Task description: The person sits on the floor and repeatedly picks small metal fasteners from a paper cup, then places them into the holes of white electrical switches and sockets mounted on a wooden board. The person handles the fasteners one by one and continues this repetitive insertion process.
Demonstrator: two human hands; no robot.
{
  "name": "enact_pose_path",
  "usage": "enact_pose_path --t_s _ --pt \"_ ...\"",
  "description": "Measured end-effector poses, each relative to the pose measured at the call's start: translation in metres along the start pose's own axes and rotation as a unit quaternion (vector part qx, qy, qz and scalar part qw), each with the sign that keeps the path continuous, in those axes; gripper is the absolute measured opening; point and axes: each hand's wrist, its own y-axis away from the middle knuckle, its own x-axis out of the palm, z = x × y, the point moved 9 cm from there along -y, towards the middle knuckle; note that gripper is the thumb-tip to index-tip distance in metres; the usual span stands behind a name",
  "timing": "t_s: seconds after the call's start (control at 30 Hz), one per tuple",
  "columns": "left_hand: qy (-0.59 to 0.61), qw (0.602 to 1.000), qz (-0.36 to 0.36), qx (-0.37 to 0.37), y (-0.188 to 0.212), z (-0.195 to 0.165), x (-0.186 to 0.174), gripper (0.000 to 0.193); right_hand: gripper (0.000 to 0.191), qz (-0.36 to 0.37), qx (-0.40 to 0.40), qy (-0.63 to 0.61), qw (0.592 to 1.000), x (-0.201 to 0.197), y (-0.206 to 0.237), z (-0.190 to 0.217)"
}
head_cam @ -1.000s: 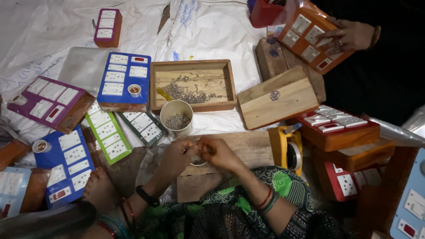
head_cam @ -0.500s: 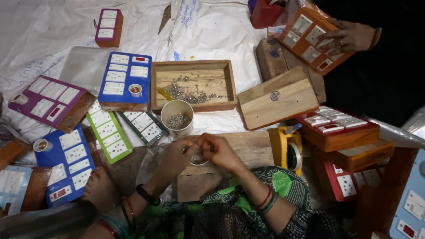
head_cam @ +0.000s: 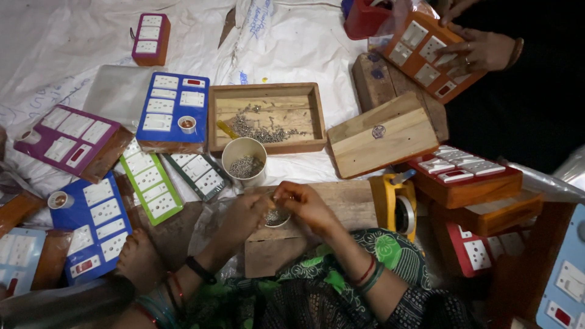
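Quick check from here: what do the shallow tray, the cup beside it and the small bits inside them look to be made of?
The shallow tray looks like bare, unfinished wood: pale brown with visible grain. The cup is smooth, plain cream, probably plastic, though paper is possible. The small bits look like metal, likely screws: grey with a dull glint. Both hands, left hand and right hand, meet over a small bowl of similar pieces.

A white plastic sheet [head_cam: 73,42] covers the floor; on it lie coloured switch boards [head_cam: 173,109], a wooden tray [head_cam: 265,91], a cup [head_cam: 244,159], and perhaps wooden blocks [head_cam: 382,143].

Both hands [head_cam: 277,207] close together, fingers seemingly pinched.
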Motion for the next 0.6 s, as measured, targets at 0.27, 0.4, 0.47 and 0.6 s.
enact_pose_path --t_s 0.27,0.4,0.47,0.6 --pt "0.094 0.995 0.020 -0.007 -0.004 0.004 0.007 0.025 0.005 -0.012 0.036 -0.077 0.996 0.000 0.001 -0.003" --pt "0.135 0.991 0.022 0.000 -0.009 -0.002 0.010 0.027 0.017 0.017 0.008 0.005 1.000 0.012 -0.001 0.000" --pt "0.121 0.993 0.013 -0.010 -0.008 0.000 0.009 0.029 0.014 0.004 0.043 -0.011 0.999 0.012 -0.001 -0.008" --pt "0.052 0.998 0.008 0.021 -0.007 -0.005 0.010 0.033 0.014 -0.002 -0.031 0.087 0.996 0.012 -0.002 0.000"
